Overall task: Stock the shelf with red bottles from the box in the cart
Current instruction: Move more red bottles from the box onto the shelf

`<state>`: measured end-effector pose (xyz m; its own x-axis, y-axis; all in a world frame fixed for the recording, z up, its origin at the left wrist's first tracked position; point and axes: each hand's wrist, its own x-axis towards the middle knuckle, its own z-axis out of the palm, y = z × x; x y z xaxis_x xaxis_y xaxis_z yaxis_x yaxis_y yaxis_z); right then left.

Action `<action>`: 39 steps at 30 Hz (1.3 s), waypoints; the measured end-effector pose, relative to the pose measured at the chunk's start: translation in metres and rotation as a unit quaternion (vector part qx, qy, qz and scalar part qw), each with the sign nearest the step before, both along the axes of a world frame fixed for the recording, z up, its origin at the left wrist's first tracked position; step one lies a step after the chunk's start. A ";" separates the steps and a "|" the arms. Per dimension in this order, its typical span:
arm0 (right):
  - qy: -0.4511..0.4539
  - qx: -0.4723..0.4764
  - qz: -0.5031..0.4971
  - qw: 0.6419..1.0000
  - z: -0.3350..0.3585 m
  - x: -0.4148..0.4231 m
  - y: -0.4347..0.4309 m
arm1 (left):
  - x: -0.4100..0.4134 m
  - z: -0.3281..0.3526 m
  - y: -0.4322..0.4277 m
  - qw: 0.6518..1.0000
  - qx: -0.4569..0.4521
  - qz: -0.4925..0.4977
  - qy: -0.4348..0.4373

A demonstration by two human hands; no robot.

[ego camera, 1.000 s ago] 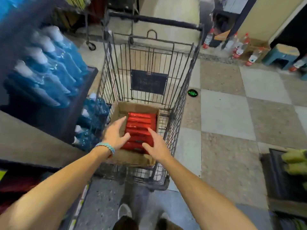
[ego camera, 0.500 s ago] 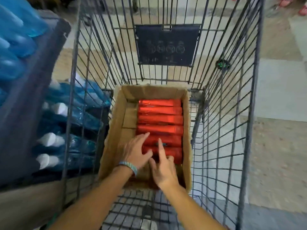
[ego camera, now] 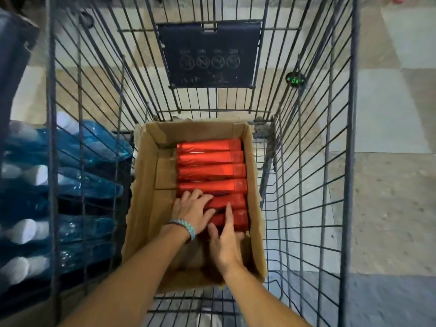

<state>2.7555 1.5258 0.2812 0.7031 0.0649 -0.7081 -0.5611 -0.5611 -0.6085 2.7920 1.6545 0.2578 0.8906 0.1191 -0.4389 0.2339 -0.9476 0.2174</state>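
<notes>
Two hands reaching into box [ego camera: 141, 208] in cart [ego camera: 306, 185].
Left hand [ego camera: 192, 212] and right hand [ego camera: 224, 244] lying open-fingered, hiding nearest red bottles [ego camera: 210, 172]; grip not showing.

Blue bottles [ego camera: 77, 185] with white caps lie stacked to my left, checkered floor tiles [ego camera: 389, 114] beyond, a green-lit disc [ego camera: 295, 80] there.

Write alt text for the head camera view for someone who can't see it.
Two bare hands, the left hand and the right hand, rest on the nearest red bottles lying in a row in a cardboard box inside a wire shopping cart. Blue bottles with white caps lie stacked outside the cart's left side.
</notes>
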 end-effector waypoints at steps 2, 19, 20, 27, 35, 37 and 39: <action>-0.015 0.022 -0.028 0.999 0.000 0.000 0.001 | 0.005 0.000 0.003 0.999 0.001 0.003 0.049; -0.092 0.068 -0.021 0.993 0.003 0.013 -0.001 | -0.030 -0.008 -0.001 0.968 -0.213 0.111 0.068; -0.098 0.068 -0.013 0.993 0.004 0.013 -0.002 | -0.033 -0.007 -0.002 0.971 -0.204 0.110 0.054; -0.136 0.113 0.022 0.984 0.031 0.023 0.007 | -0.043 0.032 -0.001 0.934 -0.264 0.236 -0.053; -0.143 0.141 0.043 0.979 0.078 0.041 0.015 | -0.045 0.099 0.012 0.897 -0.298 0.312 -0.101; -0.155 0.130 0.058 0.978 0.103 0.044 0.012 | -0.051 0.118 0.010 0.893 -0.290 0.324 -0.117; -0.158 0.134 0.073 0.975 0.130 0.045 0.005 | -0.056 0.144 0.005 0.883 -0.292 0.339 -0.137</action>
<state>2.8009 1.5309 0.4117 0.8534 0.3338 -0.4004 -0.2472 -0.4171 -0.8746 2.7356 1.6595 0.4020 0.7836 0.4908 -0.3809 0.5676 -0.3163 0.7601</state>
